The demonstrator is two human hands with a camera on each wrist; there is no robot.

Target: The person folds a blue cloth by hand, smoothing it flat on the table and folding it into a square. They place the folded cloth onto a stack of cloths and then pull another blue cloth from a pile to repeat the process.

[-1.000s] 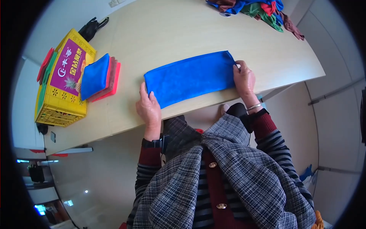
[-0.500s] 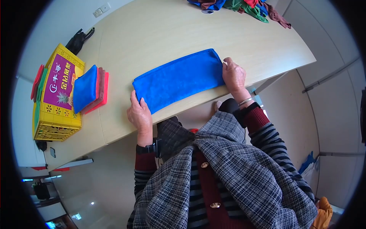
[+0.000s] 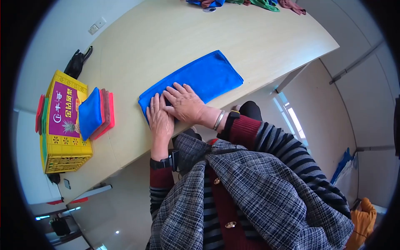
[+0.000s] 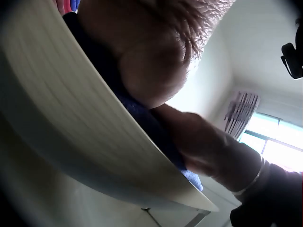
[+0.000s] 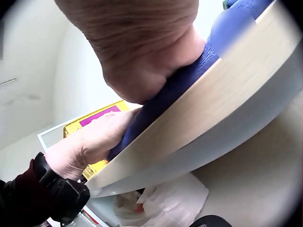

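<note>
A folded blue cloth lies flat near the table's front edge in the head view. My left hand rests on its left end with the fingers straight. Right beside it, my right hand lies flat on the cloth, its fingers spread and pointing away from me. The two hands meet at the thumbs. In the left wrist view the dark blue cloth shows under the heel of the hand. The right wrist view shows both palms low on the cloth along the table edge.
Left on the table, a stack of folded cloths, blue on top with brown and red below, leans by a yellow crate. More folded cloths hang on the crate's far side. A loose pile of cloths lies at the far edge.
My right hand has left the cloth's right end and moved left onto its left part, next to my left hand. Both hands now lie flat. The head view has shifted.
</note>
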